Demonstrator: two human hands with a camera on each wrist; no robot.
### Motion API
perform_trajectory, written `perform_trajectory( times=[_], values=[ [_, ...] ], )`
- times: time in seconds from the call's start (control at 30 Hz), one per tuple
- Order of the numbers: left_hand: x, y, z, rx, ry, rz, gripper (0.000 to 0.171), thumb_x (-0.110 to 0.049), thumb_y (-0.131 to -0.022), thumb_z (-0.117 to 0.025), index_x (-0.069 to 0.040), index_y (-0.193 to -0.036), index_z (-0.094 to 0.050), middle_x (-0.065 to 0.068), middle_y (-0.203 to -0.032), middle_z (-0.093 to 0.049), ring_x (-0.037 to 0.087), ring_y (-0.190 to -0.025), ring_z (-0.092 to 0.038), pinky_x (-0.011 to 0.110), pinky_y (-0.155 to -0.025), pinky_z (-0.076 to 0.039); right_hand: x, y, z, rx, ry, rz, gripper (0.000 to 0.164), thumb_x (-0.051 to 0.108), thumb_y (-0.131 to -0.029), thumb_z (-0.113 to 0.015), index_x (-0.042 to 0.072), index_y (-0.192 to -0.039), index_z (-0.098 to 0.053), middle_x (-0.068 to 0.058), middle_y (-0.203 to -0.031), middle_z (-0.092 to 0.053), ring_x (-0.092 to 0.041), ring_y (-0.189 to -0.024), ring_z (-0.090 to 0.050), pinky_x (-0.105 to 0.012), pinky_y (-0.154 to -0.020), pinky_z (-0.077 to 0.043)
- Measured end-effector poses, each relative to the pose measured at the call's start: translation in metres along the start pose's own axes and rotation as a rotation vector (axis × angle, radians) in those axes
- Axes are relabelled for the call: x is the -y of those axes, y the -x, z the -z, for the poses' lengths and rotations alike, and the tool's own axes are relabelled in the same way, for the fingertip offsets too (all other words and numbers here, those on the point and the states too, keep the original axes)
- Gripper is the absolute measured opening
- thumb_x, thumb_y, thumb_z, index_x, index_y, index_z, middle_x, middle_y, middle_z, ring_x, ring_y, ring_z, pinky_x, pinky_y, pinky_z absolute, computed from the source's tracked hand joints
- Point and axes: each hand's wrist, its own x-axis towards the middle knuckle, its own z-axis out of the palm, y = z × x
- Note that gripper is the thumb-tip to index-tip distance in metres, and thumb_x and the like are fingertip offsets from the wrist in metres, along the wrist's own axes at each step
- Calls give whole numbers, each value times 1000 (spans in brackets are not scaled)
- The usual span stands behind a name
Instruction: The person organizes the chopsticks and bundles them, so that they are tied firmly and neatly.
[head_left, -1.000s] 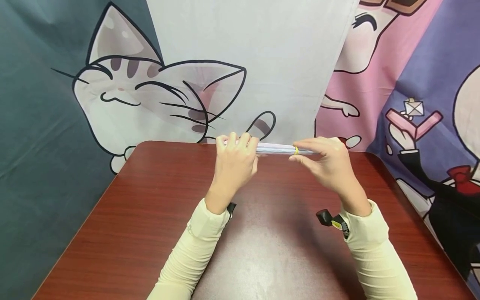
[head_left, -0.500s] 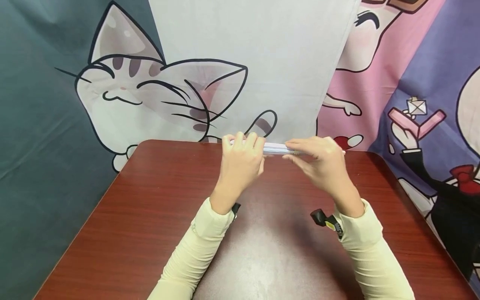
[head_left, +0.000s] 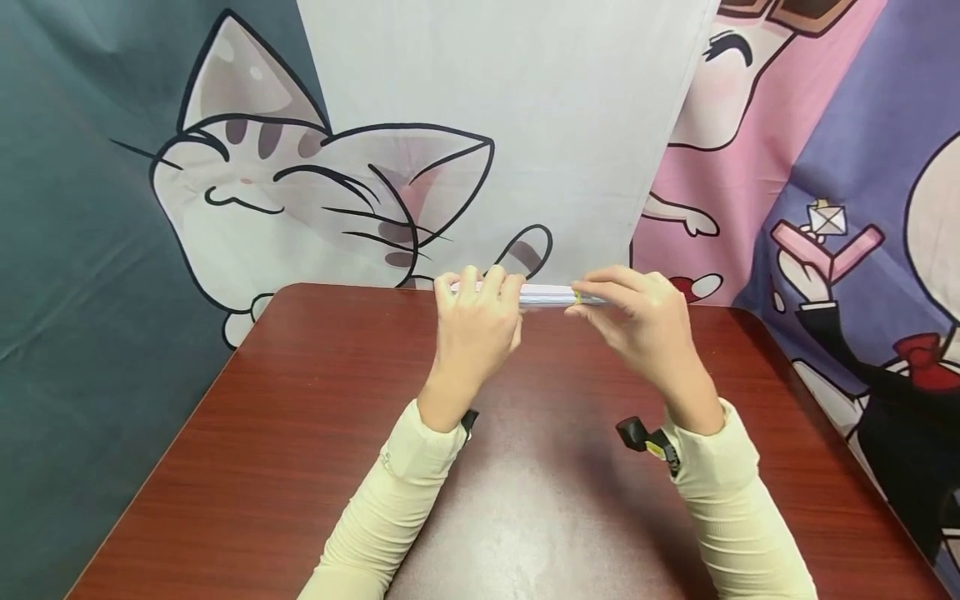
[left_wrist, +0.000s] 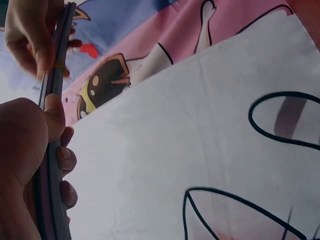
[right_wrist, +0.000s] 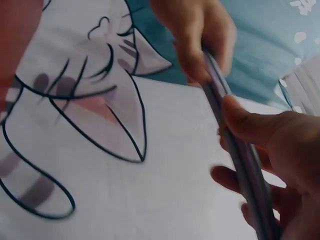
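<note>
A long, thin bundle of pale rod-like pieces [head_left: 547,295], dark and narrow in the wrist views, is held level above the table's far edge. A yellow rubber band [head_left: 577,297] circles it near my right fingertips. My left hand [head_left: 476,321] grips the bundle's left part, fingers curled over it; in the left wrist view the thumb [left_wrist: 54,112] lies along it. My right hand [head_left: 645,333] has thumb and fingers on either side of the bundle at the band. In the right wrist view, the right thumb [right_wrist: 240,120] presses on the bundle. My right palm hides its right end.
Beneath both hands is a reddish-brown wooden table [head_left: 300,433] with rounded far corners. Behind it hangs a cloth backdrop [head_left: 510,100] with cartoon figures. Each wrist wears a dark camera strap, and the right one [head_left: 648,442] sticks out inward.
My right hand has moved left along the bundle, and the yellow band now sits closer to my left hand. The left hand has shifted slightly right, still gripping.
</note>
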Motion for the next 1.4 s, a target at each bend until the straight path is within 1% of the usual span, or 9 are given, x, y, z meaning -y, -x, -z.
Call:
perform_trajectory(
  times=[0.1,0.23,0.37,0.5,0.7,0.9,1.07,1.2,1.4],
  values=[
    [-1,-2,1,-4,-17,-9,19,-19,-81,-65,-15,-99,-68,1,-87,-61,24,-82,-55,44,-81,-39,3,1,-7,-25,41,12,31,16,-69,-88,12,-99,-79,-3,-91,-75,-23,-70,-68,-41,-58,-37],
    [1,-2,3,20,-13,-2,20,-19,-81,-64,-16,-101,-68,1,-89,-62,24,-84,-55,44,-82,-39,0,1,-2,32,74,33,35,16,-70,-88,10,-102,-78,-6,-96,-76,-25,-78,-71,-41,-62,-44],
    [3,-2,3,13,0,-6,20,-19,-81,-65,-17,-101,-67,0,-89,-62,23,-84,-55,44,-82,-39,-5,1,5,55,76,36,33,12,-69,-87,11,-101,-78,-6,-95,-76,-25,-70,-69,-40,-58,-48],
    [-1,-3,1,-31,-4,-28,17,-19,-83,-65,-16,-99,-67,0,-88,-62,23,-81,-55,44,-79,-40,-5,0,4,-1,56,28,31,9,-68,-87,12,-98,-79,-4,-89,-76,-22,-57,-63,-38,-52,-43],
    [-7,-3,-1,-56,-17,-56,17,-20,-85,-63,-17,-102,-68,-1,-89,-62,22,-82,-56,43,-79,-40,-4,5,-3,-94,112,15,30,22,-66,-89,13,-94,-80,-1,-83,-75,-22,-54,-57,-38,-50,-32],
    [-4,-1,-1,-75,-6,-87,38,-51,-95,-55,-16,-102,-65,0,-87,-60,22,-81,-55,43,-80,-42,-7,9,-4,-110,105,2,30,24,-66,-89,16,-94,-81,1,-83,-75,-19,-50,-52,-35,-50,-28],
    [-4,2,-3,-95,9,-76,43,-55,-96,-50,-16,-103,-65,0,-88,-61,23,-80,-55,43,-80,-41,-9,10,-3,-64,58,15,30,17,-68,-87,14,-97,-80,-1,-86,-75,-18,-54,-56,-35,-51,-32],
    [-8,0,-6,-108,-6,-79,41,-55,-94,-52,-16,-100,-65,0,-87,-60,23,-80,-55,43,-78,-41,-6,8,-2,-6,22,55,29,12,-74,-81,11,-102,-79,-4,-92,-75,-24,-68,-65,-39,-56,-35],
    [-11,-1,-3,-45,6,-64,39,-53,-94,-54,-18,-103,-67,0,-92,-61,23,-84,-56,43,-82,-40,-2,4,-2,76,-12,80,39,6,-72,-84,9,-110,-76,-6,-100,-75,-25,-83,-71,-40,-64,-44]
  ],
)
